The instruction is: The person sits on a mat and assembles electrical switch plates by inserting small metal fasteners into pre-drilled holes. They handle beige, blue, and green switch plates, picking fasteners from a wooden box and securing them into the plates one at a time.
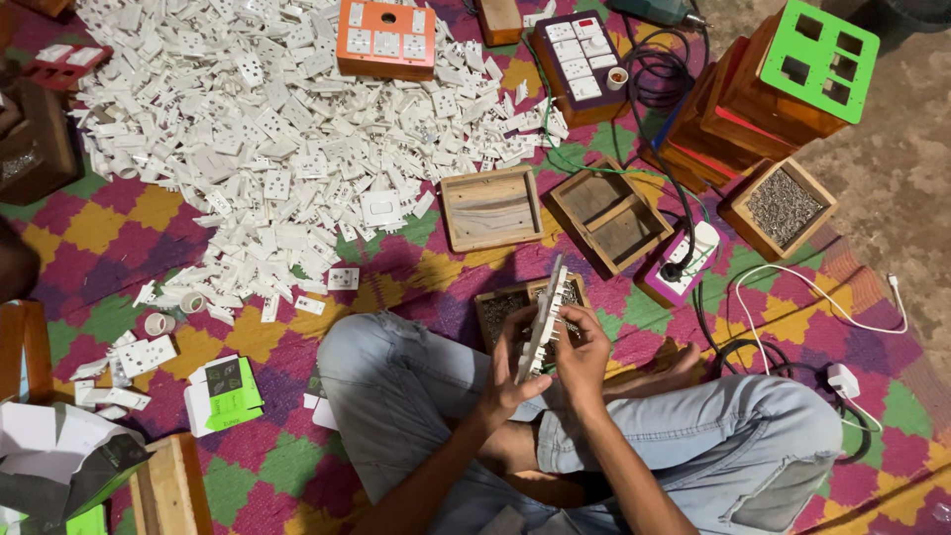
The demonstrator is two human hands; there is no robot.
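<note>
Floor scene: colourful checked mat (pixel 99 223) over most of the frame, bare concrete floor (pixel 906 168) at right. Person sits cross-legged in light jeans, bare feet tucked in. Both hands are up in front of the lap on a white switch plate (pixel 542 322) held edge-on to the camera, tilted, long side running up and away. Left hand (pixel 508 372) grips its lower left side, fingers curled round the edge, closed on it. Right hand (pixel 582 359) wraps the right side, thumb and fingers pressed against the plate; whether anything small is pinched in the fingertips, can't tell. Plate sits directly above a small wooden box (pixel 507 305) holding dark grainy stuff, just beyond the knees. Further out: an empty wooden tray (pixel 490 208), a two-compartment wooden box (pixel 607 213), another wooden box of grey bits (pixel 781 206), a stack of wooden boxes topped by a green cut-out panel (pixel 817 54). Black cable (pixel 684 223) runs into a white socket on a purple board (pixel 684 263); white cable with adapter (pixel 842 378) at right. Big heap of white switch and socket parts (pixel 267 129) fills top left, with an orange-faced board (pixel 386 38) at its top edge. Green-and-white carton (pixel 223 394) lies by the left knee.
</note>
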